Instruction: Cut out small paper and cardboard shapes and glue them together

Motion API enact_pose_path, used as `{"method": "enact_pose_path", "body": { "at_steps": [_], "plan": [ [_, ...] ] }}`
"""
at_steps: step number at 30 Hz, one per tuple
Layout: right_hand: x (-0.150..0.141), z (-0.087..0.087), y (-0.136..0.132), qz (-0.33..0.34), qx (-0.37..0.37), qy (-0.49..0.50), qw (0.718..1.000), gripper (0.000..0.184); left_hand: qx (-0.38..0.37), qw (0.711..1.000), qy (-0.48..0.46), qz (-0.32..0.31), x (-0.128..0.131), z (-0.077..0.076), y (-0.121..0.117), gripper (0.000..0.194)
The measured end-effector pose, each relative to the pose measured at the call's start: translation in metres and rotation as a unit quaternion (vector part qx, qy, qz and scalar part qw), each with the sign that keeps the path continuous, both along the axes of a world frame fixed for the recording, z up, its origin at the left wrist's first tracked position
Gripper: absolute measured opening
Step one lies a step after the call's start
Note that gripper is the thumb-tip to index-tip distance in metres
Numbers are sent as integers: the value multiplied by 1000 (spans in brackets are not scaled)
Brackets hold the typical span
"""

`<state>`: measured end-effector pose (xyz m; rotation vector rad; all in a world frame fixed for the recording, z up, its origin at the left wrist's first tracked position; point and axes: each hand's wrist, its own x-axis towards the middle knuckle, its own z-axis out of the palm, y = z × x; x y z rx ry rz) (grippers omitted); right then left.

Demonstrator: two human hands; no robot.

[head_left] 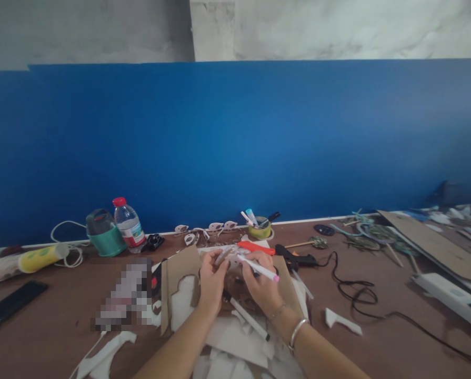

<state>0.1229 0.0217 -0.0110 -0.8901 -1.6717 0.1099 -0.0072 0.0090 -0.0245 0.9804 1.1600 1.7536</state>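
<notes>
My right hand (263, 284) is closed around a white marker (262, 268) with a pink end, its tip side pointing toward my left hand. My left hand (212, 279) pinches a small white cut-out piece (233, 260), partly covered by the fingers. Both hands are close together above a brown cardboard piece (180, 263) and white paper scraps (235, 337). Beneath them lies another marker, white with black ends (249, 317). Just beyond the fingers is an orange tool part (256, 248), beside a black tool that looks like a glue gun (296, 258).
Small white cut-outs (215, 227) stand along the blue wall panel (219, 142). Pens sit in a tape roll (260, 229). At left are a bottle (128, 226), a green container (106, 239) and a phone (12, 305). A black cord (361, 302) curls across the right side.
</notes>
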Motion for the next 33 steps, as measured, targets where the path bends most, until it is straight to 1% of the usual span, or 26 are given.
{"method": "enact_pose_path", "body": {
  "at_steps": [13, 23, 33],
  "plan": [
    [-1, 4, -1, -9, 17, 10, 1000, 6, 8, 1000, 1, -2, 0, -2, 1, 26],
    [-1, -1, 0, -5, 7, 15, 1000, 6, 2, 1000, -23, -8, 1, 2, -1, 26],
    [-1, 0, 0, -3, 13, 3, 1000, 5, -4, 1000, -3, -3, 1, 5, -2, 25]
  ]
}}
